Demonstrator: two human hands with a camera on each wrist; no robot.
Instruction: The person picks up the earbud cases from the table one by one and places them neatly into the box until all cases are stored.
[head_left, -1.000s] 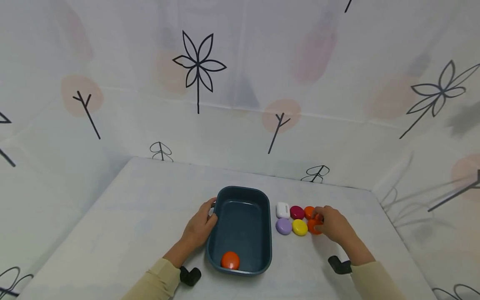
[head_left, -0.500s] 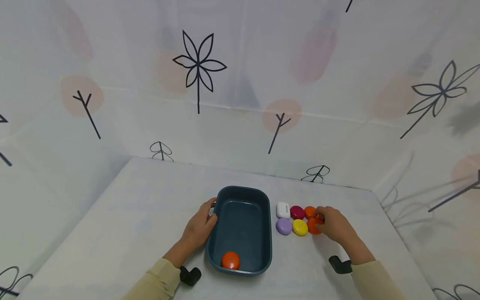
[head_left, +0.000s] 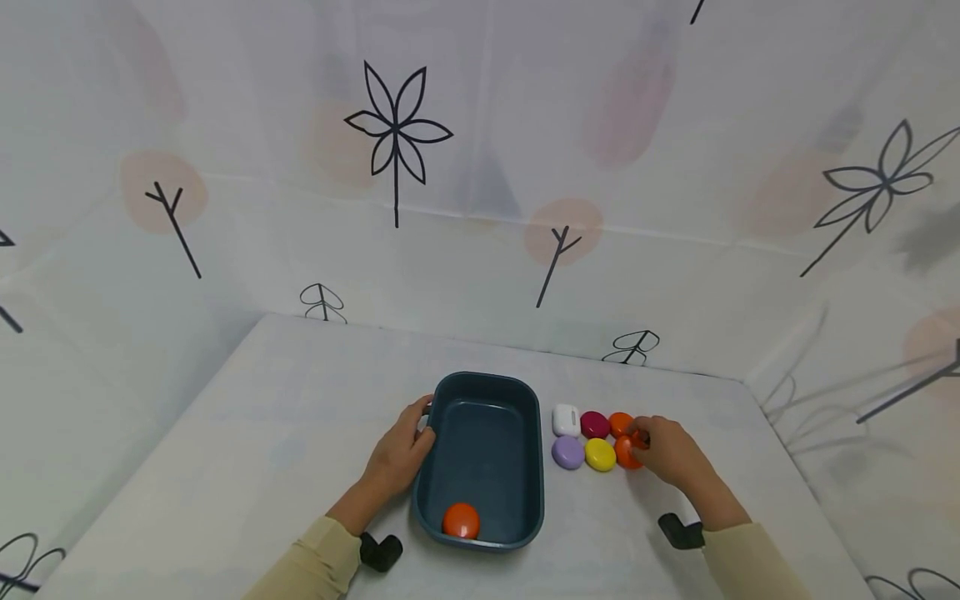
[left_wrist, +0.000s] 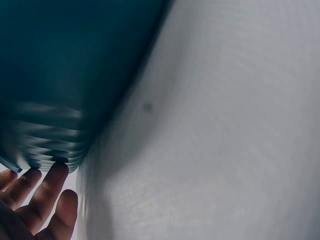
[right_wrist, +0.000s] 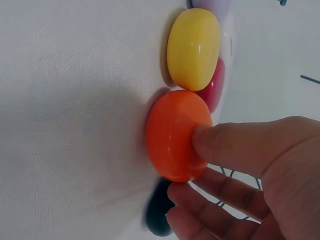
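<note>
My left hand (head_left: 401, 454) rests against the left side of a dark teal rectangular dish (head_left: 480, 458); in the left wrist view its nearly straight fingers (left_wrist: 47, 192) touch the outer wall. A glossy orange-red disc (head_left: 461, 521) lies inside, at the dish's near left corner. To the right, my right hand (head_left: 667, 450) pinches another glossy orange disc (right_wrist: 175, 135), its thumb on the face and fingertips at the edge. That disc sits at the right end of the front row, beside a yellow disc (head_left: 600, 455). A dark rounded piece (right_wrist: 160, 210) shows behind it, partly hidden by fingers.
A purple disc (head_left: 567, 452) ends the front row on the left. Behind it stand a white rounded-square piece (head_left: 566, 421), a crimson disc (head_left: 595, 425) and another orange disc (head_left: 619, 423). A white cloth covers the table (head_left: 300, 433), with a patterned cloth wall (head_left: 480, 275) behind.
My right hand has shifted very slightly toward me at the orange disc. The left hand, the dish and the other pieces stay where they were.
</note>
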